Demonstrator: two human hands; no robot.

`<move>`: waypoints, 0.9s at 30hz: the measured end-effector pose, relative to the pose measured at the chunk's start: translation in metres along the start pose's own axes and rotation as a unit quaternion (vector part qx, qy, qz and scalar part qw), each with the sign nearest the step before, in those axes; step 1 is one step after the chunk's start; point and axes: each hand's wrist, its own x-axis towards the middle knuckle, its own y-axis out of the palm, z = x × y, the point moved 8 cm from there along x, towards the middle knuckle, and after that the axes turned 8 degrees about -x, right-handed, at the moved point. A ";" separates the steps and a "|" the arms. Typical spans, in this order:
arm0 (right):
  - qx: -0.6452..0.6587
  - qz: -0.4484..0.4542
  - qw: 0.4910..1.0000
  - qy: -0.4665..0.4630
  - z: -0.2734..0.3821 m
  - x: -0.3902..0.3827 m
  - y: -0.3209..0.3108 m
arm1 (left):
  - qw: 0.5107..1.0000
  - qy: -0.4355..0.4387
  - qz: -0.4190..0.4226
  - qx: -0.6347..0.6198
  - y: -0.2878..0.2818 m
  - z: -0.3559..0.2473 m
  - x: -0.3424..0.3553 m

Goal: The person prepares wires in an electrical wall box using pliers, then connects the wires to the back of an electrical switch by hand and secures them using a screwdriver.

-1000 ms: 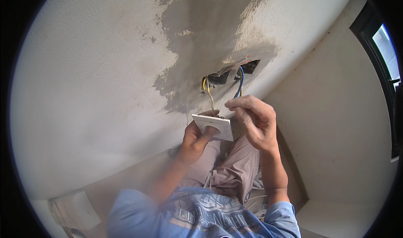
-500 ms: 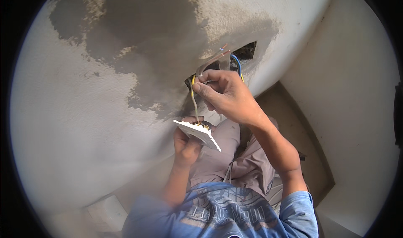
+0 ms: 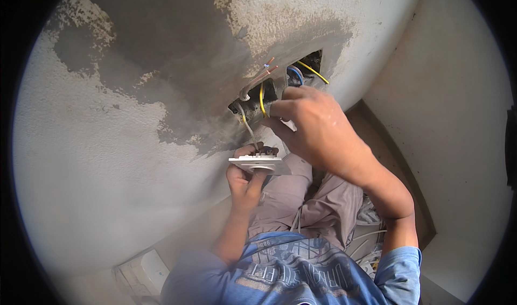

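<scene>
My left hand point(image 3: 245, 189) holds a white wall socket point(image 3: 273, 165) from below, face down toward me, its back terminals turned up to the wall. A grey wire with a yellow stretch point(image 3: 246, 126) runs from a wall box point(image 3: 235, 108) into the socket's back. Just right of it, my right hand point(image 3: 320, 124) pinches a yellow wire point(image 3: 262, 97) that comes out of the same opening; its end is hidden by my fingers. Above the opening, two wires with bare copper tips point(image 3: 266, 72) stick out, touched by neither hand.
A second wall opening point(image 3: 313, 58) holds a blue wire point(image 3: 295, 71) and another yellow wire point(image 3: 313, 72). Grey wet-looking plaster point(image 3: 167, 36) surrounds the boxes. A side wall point(image 3: 447, 89) rises at the right. At lower left lies a whitish box-like object point(image 3: 148, 270); pale cable point(image 3: 371, 234) lies at lower right.
My right hand has moved from the wire at the socket to the yellow wire, drawing it rightward. The socket has been levelled in my left hand. A second yellow wire shows at the right opening.
</scene>
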 end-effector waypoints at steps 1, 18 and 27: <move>-0.027 -0.002 1.000 0.004 0.003 -0.002 0.003 | 1.000 -0.002 -0.010 0.015 0.004 -0.001 0.001; 0.199 0.093 0.971 0.095 -0.001 0.014 0.012 | 0.986 0.051 -0.039 0.153 0.009 0.007 0.012; 0.215 0.138 0.959 0.123 -0.021 0.019 0.019 | 0.990 0.043 -0.080 0.104 0.024 0.011 0.015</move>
